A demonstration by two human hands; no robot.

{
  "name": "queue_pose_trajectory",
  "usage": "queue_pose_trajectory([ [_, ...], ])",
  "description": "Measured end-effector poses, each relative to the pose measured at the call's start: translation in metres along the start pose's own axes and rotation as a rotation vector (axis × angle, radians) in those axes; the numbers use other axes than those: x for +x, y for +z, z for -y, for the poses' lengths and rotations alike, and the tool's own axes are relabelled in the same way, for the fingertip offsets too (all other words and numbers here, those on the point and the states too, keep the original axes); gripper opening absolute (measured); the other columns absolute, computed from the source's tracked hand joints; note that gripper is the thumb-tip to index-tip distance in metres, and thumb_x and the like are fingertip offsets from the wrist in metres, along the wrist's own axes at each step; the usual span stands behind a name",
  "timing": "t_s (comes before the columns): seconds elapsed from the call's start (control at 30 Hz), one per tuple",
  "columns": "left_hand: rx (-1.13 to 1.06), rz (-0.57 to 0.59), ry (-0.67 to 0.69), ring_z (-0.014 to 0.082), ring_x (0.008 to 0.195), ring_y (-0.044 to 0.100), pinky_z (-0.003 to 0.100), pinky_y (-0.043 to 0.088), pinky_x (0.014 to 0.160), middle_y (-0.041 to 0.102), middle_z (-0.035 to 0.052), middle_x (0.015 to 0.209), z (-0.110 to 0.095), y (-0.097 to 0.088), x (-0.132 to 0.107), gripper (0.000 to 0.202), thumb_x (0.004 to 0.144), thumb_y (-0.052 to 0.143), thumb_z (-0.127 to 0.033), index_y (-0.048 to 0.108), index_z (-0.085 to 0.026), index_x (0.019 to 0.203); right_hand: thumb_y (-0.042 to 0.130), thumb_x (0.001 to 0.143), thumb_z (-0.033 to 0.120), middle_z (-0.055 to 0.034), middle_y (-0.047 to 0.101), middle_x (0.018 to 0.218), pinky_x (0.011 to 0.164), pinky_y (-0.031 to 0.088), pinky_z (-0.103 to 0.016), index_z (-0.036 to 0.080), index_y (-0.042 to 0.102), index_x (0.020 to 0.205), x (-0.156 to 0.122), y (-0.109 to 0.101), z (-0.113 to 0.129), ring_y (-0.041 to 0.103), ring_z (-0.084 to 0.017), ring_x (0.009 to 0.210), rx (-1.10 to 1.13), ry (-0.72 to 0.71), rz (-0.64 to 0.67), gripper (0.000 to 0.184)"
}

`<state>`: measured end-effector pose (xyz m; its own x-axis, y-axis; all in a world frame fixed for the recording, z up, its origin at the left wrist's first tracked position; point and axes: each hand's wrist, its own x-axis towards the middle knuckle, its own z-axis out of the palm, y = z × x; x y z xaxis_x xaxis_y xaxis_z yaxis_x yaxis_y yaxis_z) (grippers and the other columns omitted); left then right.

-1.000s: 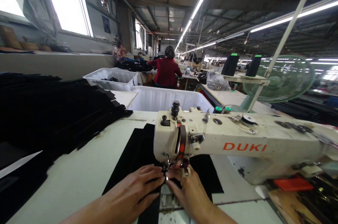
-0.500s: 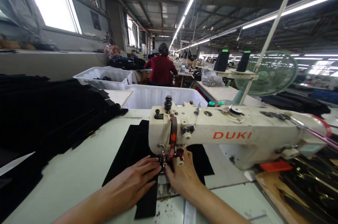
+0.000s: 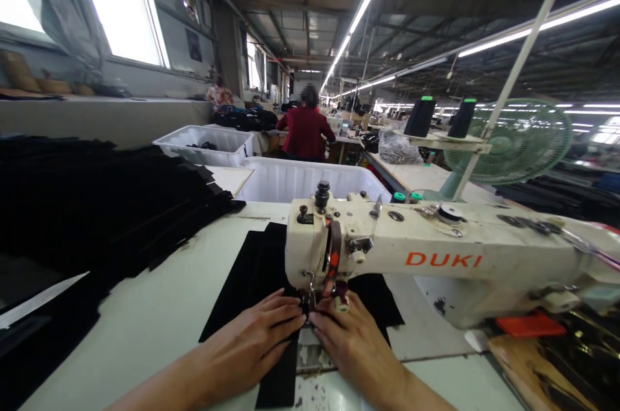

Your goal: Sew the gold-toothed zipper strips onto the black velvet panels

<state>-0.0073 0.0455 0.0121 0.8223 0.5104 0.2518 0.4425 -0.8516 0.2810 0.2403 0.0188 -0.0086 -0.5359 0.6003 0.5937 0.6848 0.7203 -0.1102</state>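
A white sewing machine [image 3: 358, 249] with orange lettering stands over a black fabric piece [image 3: 237, 282] on the table. My left hand [image 3: 252, 333] lies flat on this fabric, fingers stretched toward the presser foot [image 3: 306, 307]. Just right of the foot, my right hand [image 3: 356, 340] rests low with its fingers extended, the fingertips close to the needle area and partly hidden by the machine head. The fabric spreads behind the needle and to the right under the arm. One black strip of it hangs toward me below my left hand.
A large pile of black fabric pieces [image 3: 97, 198] covers the table's left side. White plastic bins [image 3: 314, 172] stand behind the machine. To the right are thread cones [image 3: 420, 117], a green fan [image 3: 523, 139] and a red-orange object [image 3: 530, 326]. A person in a dark red top [image 3: 305, 133] sits ahead.
The view has shifted, moving the scene slightly right and down. My right hand's fingers have drawn in nearer the presser foot; my left hand stays on the fabric.
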Motion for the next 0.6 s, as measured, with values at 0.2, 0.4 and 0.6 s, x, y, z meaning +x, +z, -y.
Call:
queue_pose_trajectory([
  [0.2, 0.024, 0.037, 0.041, 0.0234, 0.137, 0.046, 0.042, 0.031, 0.118, 0.051, 0.0015, 0.148, 0.004, -0.003, 0.003, 0.061, 0.090, 0.051, -0.004, 0.048, -0.026, 0.147, 0.058, 0.095, 0.009, -0.0021, 0.073, 0.108, 0.107, 0.042, -0.040, 0.022, 0.065, 0.116, 0.002, 0.023, -0.002, 0.066, -0.022, 0.103, 0.063, -0.005, -0.048, 0.026],
  [0.4, 0.056, 0.015, 0.036, 0.0227, 0.135, 0.050, 0.043, 0.027, 0.118, 0.057, 0.0056, 0.143, 0.006, -0.011, 0.012, 0.047, 0.097, 0.050, -0.008, 0.054, -0.022, 0.141, 0.057, 0.095, 0.010, -0.0036, 0.073, 0.113, 0.107, 0.043, -0.045, 0.022, 0.062, 0.128, 0.005, 0.026, -0.005, 0.066, -0.025, 0.105, -0.007, 0.001, -0.112, 0.035],
  [0.6, 0.051, 0.020, 0.042, 0.0215, 0.136, 0.047, 0.043, 0.023, 0.120, 0.056, 0.0089, 0.143, 0.012, -0.004, 0.011, 0.043, 0.101, 0.047, -0.009, 0.053, -0.018, 0.142, 0.054, 0.097, 0.014, -0.0016, 0.076, 0.107, 0.105, 0.046, -0.041, 0.024, 0.065, 0.125, 0.006, 0.027, -0.005, 0.069, -0.022, 0.097, -0.028, 0.004, -0.152, 0.032],
])
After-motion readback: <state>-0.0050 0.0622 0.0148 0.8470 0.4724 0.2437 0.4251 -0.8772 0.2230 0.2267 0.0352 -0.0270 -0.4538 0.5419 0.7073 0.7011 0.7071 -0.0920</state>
